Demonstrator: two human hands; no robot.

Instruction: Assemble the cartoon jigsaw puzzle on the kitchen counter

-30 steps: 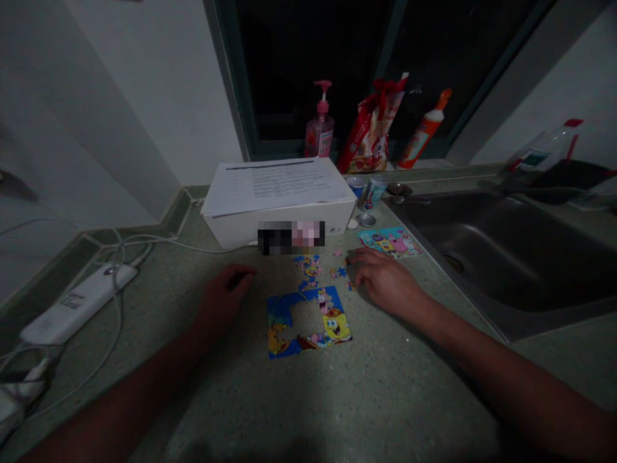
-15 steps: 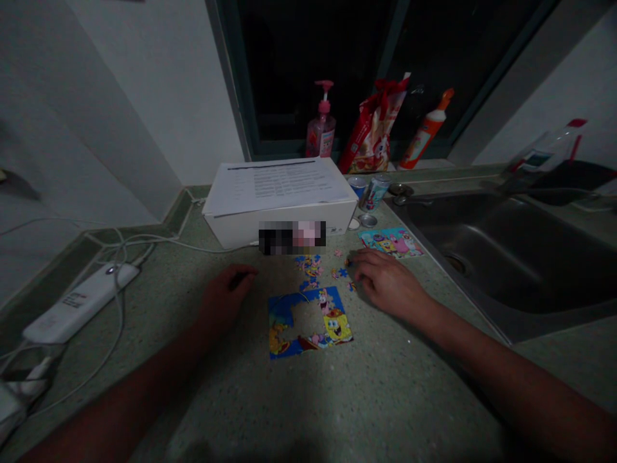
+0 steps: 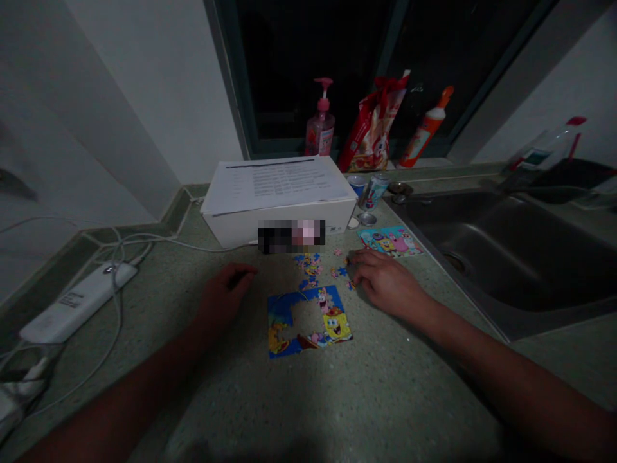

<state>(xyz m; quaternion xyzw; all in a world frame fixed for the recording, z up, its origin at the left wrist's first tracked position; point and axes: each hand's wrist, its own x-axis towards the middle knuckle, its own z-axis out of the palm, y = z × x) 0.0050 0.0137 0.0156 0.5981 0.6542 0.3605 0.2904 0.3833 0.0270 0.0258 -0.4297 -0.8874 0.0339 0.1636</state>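
A partly assembled cartoon jigsaw puzzle lies flat on the counter, with a gap in its middle and upper edge. Loose puzzle pieces are scattered just behind it. To their right, my right hand rests on the counter, thumb and fingers apart, its fingertips beside a couple of pieces. Left of the puzzle is my left hand, its fingers curled and the thumb close to the index finger; whether anything is inside is hidden. A cartoon picture card lies beyond my right hand.
A white box with a printed sheet on top stands behind the pieces, near a can and round lids. At right is a metal sink; at left, a power strip with cables. Bottles and a red bag line the windowsill.
The view has shifted very slightly. Both hands and the assembled puzzle stay practically where they were; my right fingertips have barely moved among the loose pieces.
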